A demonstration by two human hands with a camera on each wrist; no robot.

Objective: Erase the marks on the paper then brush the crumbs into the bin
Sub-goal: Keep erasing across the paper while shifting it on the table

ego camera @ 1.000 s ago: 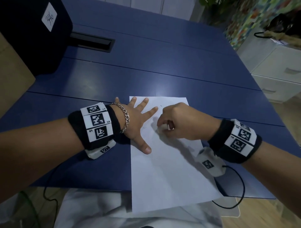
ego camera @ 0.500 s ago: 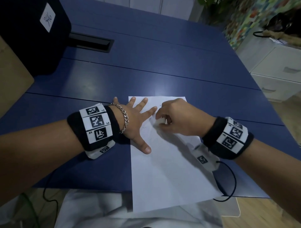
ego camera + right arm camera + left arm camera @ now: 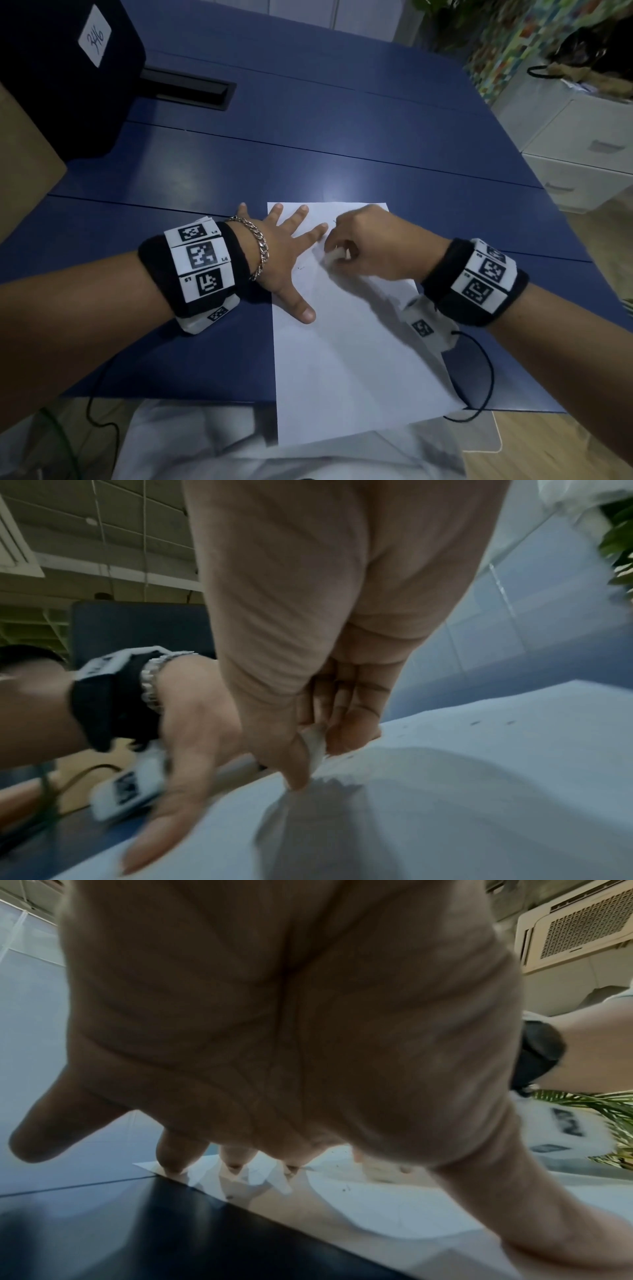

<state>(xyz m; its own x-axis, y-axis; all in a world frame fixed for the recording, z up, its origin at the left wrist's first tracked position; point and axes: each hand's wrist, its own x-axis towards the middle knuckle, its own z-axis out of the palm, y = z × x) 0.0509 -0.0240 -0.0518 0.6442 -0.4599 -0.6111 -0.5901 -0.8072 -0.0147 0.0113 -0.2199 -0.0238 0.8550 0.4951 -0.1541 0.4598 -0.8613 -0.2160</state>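
Observation:
A white sheet of paper (image 3: 352,359) lies on the blue table (image 3: 308,144), its near end hanging over the front edge. My left hand (image 3: 284,253) lies flat with spread fingers on the sheet's far left corner. My right hand (image 3: 363,250) pinches a small white eraser (image 3: 334,256) against the paper just right of the left index finger. The right wrist view shows the eraser (image 3: 313,744) between thumb and fingers, touching the sheet (image 3: 462,777). Dark crumbs (image 3: 346,1188) dot the paper (image 3: 394,1204) in the left wrist view. No bin is identifiable.
A black box (image 3: 65,72) with a white label stands at the table's far left, next to a dark slot (image 3: 188,89) in the tabletop. White drawers (image 3: 582,150) stand off to the right. A black cable (image 3: 479,377) loops from my right wrist.
My right hand with the eraser has shifted up and left along the paper, toward the far edge and closer to the left index finger. The left hand has stayed pressing the sheet.

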